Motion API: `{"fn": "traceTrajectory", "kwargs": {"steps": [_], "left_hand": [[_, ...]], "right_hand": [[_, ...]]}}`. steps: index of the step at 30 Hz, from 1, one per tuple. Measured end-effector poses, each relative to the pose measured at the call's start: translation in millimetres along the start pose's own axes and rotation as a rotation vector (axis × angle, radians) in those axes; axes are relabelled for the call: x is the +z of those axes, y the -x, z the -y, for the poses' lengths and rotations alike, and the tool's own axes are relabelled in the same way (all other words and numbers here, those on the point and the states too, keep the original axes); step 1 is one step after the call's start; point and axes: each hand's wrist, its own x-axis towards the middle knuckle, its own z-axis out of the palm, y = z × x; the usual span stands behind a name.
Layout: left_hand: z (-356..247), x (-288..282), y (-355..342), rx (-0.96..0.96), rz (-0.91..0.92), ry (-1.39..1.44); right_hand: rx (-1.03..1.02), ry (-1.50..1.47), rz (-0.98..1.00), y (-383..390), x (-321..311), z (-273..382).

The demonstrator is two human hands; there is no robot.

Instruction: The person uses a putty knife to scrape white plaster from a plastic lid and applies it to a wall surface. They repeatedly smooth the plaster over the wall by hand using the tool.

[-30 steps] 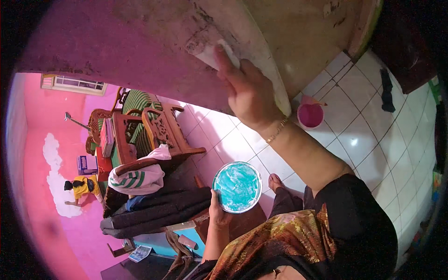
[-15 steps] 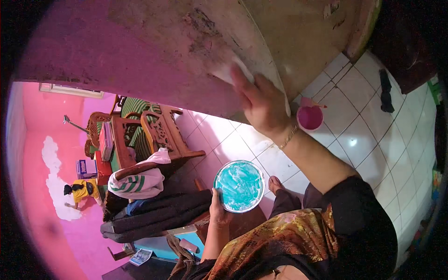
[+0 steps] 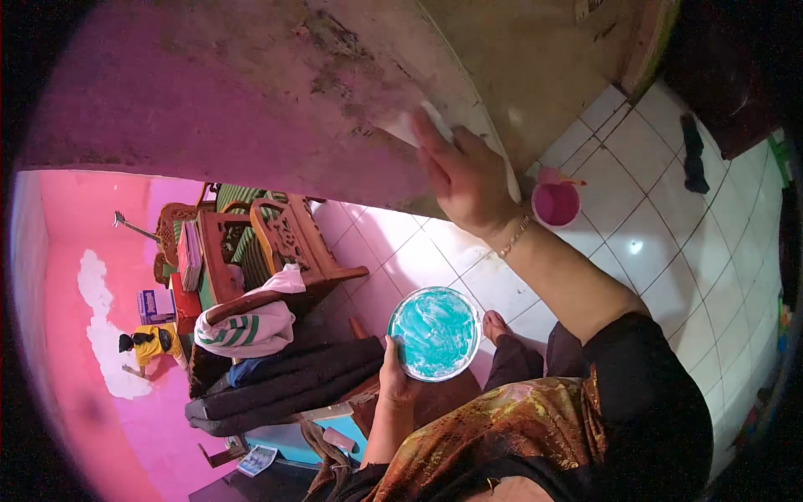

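Observation:
My left hand grips a round teal lid by its rim, thumb on top; white paste is smeared across its face. Higher up, my right hand is closed around a flat white piece, pressed against the stained wall. Most of that piece is hidden by my fingers, so its exact kind cannot be made out. Pale smears and dark worn patches mark the wall around it.
A pink bucket stands on the white tiled floor, with a dark cloth farther right. Carved wooden chairs draped with a white garment are on the left. Beyond, a person in yellow crouches by the pink wall.
My right hand stays at the wall with the white piece, nearly in the same spot. The view has tilted slightly. The far person's arm and body have shifted a little.

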Motion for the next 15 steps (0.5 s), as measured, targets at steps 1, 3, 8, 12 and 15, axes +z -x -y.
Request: {"fn": "traceTrajectory", "kwargs": {"steps": [1, 3, 8, 12, 15], "left_hand": [[1, -4, -1, -0.005, 0.015, 0.002], [1, -3, -3, -0.005, 0.000, 0.003], [-1, 3, 1, 0.029, 0.003, -0.004], [-3, 3, 1, -0.035, 0.058, 0.005], [-1, 4, 0, -0.008, 0.006, -0.041]], "right_hand": [[-0.017, -0.029, 0.011, -9, 0, 5], [-0.045, -0.039, -0.030, -34, -3, 19], [-0.094, 0.026, -0.043, -9, -3, 14], [-0.067, 0.023, -0.055, -24, 0, 18], [-0.108, 0.012, -0.142, -38, 0, 22]]}}
